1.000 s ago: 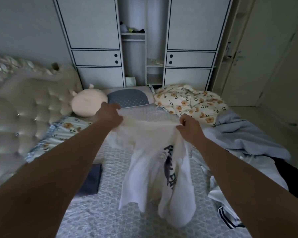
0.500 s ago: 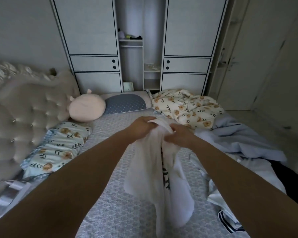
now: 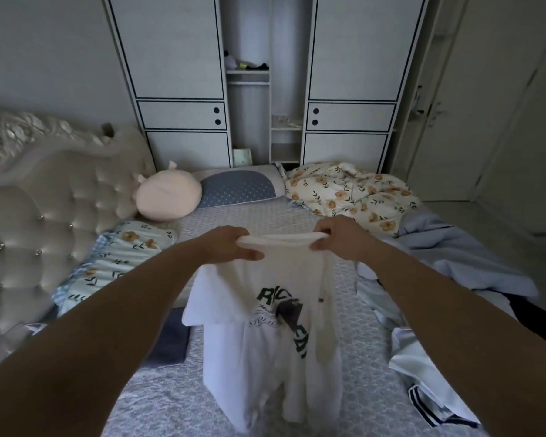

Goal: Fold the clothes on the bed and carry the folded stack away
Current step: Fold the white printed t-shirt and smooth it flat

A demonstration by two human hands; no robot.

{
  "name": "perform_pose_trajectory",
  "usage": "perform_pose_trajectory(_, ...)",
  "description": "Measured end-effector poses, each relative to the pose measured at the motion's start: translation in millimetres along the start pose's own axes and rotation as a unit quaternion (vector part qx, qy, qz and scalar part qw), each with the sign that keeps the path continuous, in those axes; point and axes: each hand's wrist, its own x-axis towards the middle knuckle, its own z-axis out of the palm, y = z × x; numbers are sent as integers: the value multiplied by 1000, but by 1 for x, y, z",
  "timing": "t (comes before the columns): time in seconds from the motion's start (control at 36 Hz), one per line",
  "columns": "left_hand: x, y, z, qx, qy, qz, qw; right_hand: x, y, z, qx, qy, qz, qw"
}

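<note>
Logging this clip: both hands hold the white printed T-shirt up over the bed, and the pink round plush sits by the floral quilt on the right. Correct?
Not quite. In the head view the pink plush sits on the left by the tufted headboard, not by the floral quilt. Both the left hand and right hand do hold the white T-shirt.

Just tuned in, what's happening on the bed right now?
A person is holding up a white T-shirt over the bed, left hand and right hand each gripping its top edge, so it hangs with the dark print facing the camera. It isn't folded yet. A dark folded piece lies on the bed to the left, and more loose clothes wait on the right.
</note>
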Motion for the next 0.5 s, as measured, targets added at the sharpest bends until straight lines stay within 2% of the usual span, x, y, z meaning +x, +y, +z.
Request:
perform_pose_trajectory(0.08,-1,11,-2,-72,4,9,997,4,-7,8,26,73,-26,997)
perform_pose_trajectory(0.17,3,17,-7,-191,38,-28,981,5,-14,15,4,107,-45,993)
perform_pose_trajectory(0.25,4,9,-17,-153,78,-3,985,5,-10,14,-14,73,-44,996)
perform_pose_trajectory(0.33,6,6,-21,-105,91,16,990,1,-3,15,20,25,13,999)
perform_pose_trajectory(0.42,7,11,-20,-89,114,53,988,-2,-2,19,24,-9,22,999)
perform_pose_trajectory(0.5,5,14,-19,-93,147,95,980,-6,-5,24,106,-11,30,994)
